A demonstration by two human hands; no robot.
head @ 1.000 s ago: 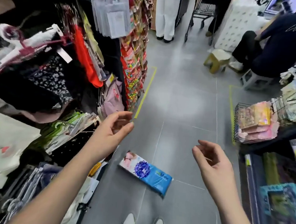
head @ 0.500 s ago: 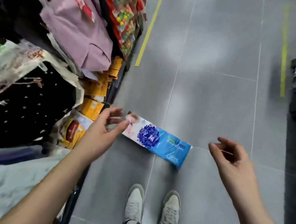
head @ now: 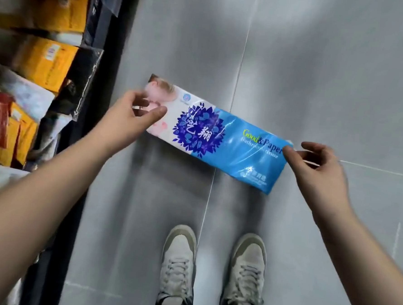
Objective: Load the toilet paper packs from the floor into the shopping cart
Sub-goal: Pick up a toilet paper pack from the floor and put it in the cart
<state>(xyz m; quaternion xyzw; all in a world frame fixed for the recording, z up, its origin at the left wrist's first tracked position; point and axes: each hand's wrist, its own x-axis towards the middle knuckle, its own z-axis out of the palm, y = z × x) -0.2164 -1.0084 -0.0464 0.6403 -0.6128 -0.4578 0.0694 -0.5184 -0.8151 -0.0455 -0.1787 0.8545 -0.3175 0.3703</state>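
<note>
One toilet paper pack (head: 220, 139), a long blue and white plastic-wrapped pack with a dark blue flower print, lies slanted on the grey floor just ahead of my shoes. My left hand (head: 132, 117) reaches over its white left end, thumb and fingers apart with that end between them. My right hand (head: 317, 169) is at the blue right end: the thumb tip touches the wrapper's edge and the fingers curve loosely past it. Neither hand has closed on the pack. The shopping cart is out of view.
A low shelf (head: 96, 113) with a black edge runs along the left, stocked with yellow and orange packets (head: 47, 65). My two white sneakers (head: 179, 264) stand on the grey tiles (head: 319, 65) right below the pack.
The view has dropped from the aisle down to the floor. Both hands came down from above the pack to its two ends. The pack has not moved.
</note>
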